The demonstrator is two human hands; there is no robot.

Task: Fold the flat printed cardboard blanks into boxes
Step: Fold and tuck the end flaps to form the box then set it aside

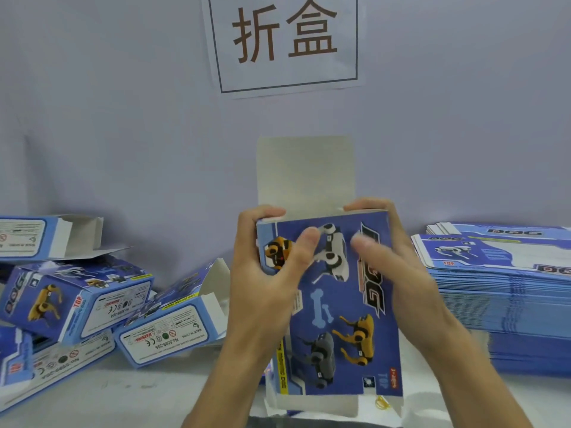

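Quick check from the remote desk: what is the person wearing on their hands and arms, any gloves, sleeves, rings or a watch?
Nothing is visibly worn. The left hand and right hand are bare, with no gloves. No rings or watch show. Both forearms are uncovered right down to the bottom edge of the picture, so no sleeve is in view; anything worn higher up lies outside the frame. The nails look short and plain.

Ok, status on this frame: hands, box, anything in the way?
Left hand and right hand both gripping the box, top flap still up. Folded boxes left, flat stack right. Nothing in the way.
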